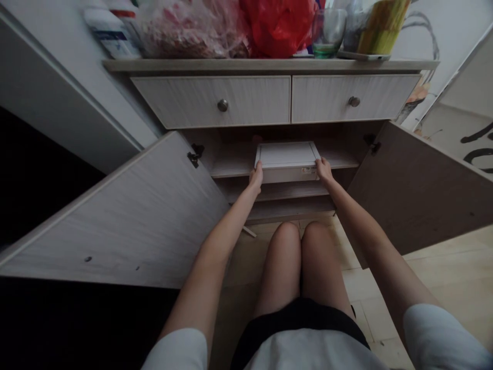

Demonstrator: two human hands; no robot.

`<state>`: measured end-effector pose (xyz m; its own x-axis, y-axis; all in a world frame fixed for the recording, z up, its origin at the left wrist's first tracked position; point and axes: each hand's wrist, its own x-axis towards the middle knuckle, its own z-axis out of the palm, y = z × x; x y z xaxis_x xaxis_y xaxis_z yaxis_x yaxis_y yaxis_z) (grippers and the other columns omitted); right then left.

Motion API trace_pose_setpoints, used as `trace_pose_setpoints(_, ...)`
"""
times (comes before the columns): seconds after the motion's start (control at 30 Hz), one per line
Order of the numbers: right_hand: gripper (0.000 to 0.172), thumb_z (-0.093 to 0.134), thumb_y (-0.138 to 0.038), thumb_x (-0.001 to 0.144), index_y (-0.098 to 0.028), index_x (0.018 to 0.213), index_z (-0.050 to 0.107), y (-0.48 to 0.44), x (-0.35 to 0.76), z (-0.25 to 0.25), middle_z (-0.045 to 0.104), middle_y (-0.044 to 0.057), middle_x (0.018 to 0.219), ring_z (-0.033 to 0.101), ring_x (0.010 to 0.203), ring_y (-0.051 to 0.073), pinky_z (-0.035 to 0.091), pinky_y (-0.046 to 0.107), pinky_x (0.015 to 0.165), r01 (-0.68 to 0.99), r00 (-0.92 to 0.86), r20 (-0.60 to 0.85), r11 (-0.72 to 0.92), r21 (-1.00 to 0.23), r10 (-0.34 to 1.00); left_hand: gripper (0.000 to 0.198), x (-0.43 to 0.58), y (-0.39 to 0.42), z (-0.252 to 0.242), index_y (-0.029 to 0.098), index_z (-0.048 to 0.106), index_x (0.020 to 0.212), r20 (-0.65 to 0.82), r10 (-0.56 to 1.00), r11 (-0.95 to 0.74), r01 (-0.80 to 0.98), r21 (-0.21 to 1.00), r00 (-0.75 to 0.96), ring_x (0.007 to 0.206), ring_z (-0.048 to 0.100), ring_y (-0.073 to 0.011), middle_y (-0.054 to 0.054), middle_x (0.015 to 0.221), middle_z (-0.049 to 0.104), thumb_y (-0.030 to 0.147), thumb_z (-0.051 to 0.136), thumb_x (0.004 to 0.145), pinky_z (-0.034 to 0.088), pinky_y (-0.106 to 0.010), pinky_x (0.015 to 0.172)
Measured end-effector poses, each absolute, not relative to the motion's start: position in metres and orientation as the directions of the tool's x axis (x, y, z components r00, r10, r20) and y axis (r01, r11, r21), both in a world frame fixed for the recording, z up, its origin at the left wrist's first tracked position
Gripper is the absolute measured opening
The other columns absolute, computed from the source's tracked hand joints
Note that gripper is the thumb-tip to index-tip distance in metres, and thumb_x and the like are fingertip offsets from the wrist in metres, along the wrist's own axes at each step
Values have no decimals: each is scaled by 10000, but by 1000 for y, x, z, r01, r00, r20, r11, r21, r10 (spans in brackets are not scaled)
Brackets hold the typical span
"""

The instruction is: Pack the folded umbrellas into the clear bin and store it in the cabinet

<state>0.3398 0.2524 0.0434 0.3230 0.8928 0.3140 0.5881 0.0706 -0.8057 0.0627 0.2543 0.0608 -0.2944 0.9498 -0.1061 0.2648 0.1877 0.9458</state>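
A white lidded box (pixel 288 155) with a small label on its front sits at the top shelf (pixel 233 160) of an open cabinet, its front part jutting past the shelf edge. My left hand (pixel 256 176) grips its left front corner, thumb on top. At the right front corner, my right hand (pixel 323 168) is closed on the box beside the label. The fingers under the box are hidden on both sides.
Two cabinet doors, the left (pixel 127 221) and the right (pixel 423 190), stand swung open on either side of my arms. Above are two closed drawers (pixel 254 103). The cabinet top carries a red plastic bag (pixel 279 25), a glass (pixel 327 33) and white bottles (pixel 111 33).
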Motion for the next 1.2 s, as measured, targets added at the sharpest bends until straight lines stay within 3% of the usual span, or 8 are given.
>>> trace_pose_setpoints(0.2, 573, 328, -436, 938, -86, 1301, 598, 279, 344, 50, 658, 212, 1248, 600, 1191, 312, 452, 459, 1038, 528, 342, 215, 2, -849, 915, 825, 70, 271, 67, 118, 510, 1446, -126, 948, 205, 254, 945, -294, 1454, 394, -391, -232, 1521, 480, 736, 353, 922, 363, -538, 1161)
trace_pose_setpoints(0.3, 663, 260, -449, 982, -63, 1498, 414, 265, 337, 48, 498, 249, 1463, 444, 1400, 328, 343, 536, 1143, 694, 376, 376, 11, -720, 847, 890, 70, 270, 62, 62, 316, 1558, 83, 943, 49, 383, 922, -322, 1529, 243, -367, -258, 1620, 292, 702, 339, 941, 252, -545, 1219)
trace_pose_setpoints(0.33, 678, 238, -446, 995, -62, 1544, 344, 256, 332, 45, 407, 248, 1542, 350, 1470, 323, 281, 552, 1180, 776, 351, 476, 35, -630, 806, 889, 69, 266, 59, 56, 266, 1577, 240, 926, -70, 492, 868, -291, 1552, 167, -346, -249, 1647, 221, 677, 356, 948, 192, -533, 1243)
trace_pose_setpoints(0.4, 665, 218, -422, 1015, -89, 1589, 273, 234, 322, 37, 264, 206, 1637, 187, 1545, 294, 160, 555, 1229, 915, 165, 635, 124, -385, 755, 843, 67, 256, 51, 70, 258, 1587, 519, 853, -331, 708, 624, -59, 1571, 51, -304, -211, 1674, 153, 624, 380, 963, 72, -509, 1267)
trace_pose_setpoints(0.47, 638, 223, -386, 1024, -112, 1597, 275, 213, 312, 29, 232, 159, 1662, 126, 1563, 263, 77, 533, 1251, 956, -102, 634, 251, -150, 767, 754, 67, 245, 43, 96, 310, 1576, 575, 776, -516, 787, 339, 260, 1572, 35, -285, -186, 1673, 186, 562, 369, 986, 4, -516, 1266)
trace_pose_setpoints(0.53, 639, 229, -363, 1023, -85, 1596, 273, 201, 305, 23, 223, 149, 1666, 110, 1566, 254, 28, 514, 1259, 949, -244, 548, 315, -36, 800, 699, 68, 238, 36, 93, 318, 1574, 507, 750, -579, 792, 194, 425, 1570, 52, -285, -192, 1664, 209, 495, 356, 1004, -6, -537, 1260)
trace_pose_setpoints(0.8, 694, 218, -365, 1014, -43, 1620, 118, 219, 305, 35, 81, 131, 1689, 8, 1573, 250, -12, 511, 1258, 961, -254, 425, 276, 10, 869, 760, 77, 251, 43, 74, 220, 1602, 433, 792, -557, 798, 229, 429, 1570, -38, -286, -180, 1686, 93, 452, 433, 979, 2, -523, 1266)
trace_pose_setpoints(1.2, 713, 226, -378, 996, -5, 1601, 179, 275, 303, 47, 85, 154, 1690, 40, 1570, 271, -19, 527, 1249, 964, -228, 370, 261, -41, 901, 725, 81, 306, 58, 14, 248, 1579, 402, 801, -536, 830, 154, 443, 1570, 53, -319, -211, 1675, 140, 362, 453, 977, 80, -496, 1265)
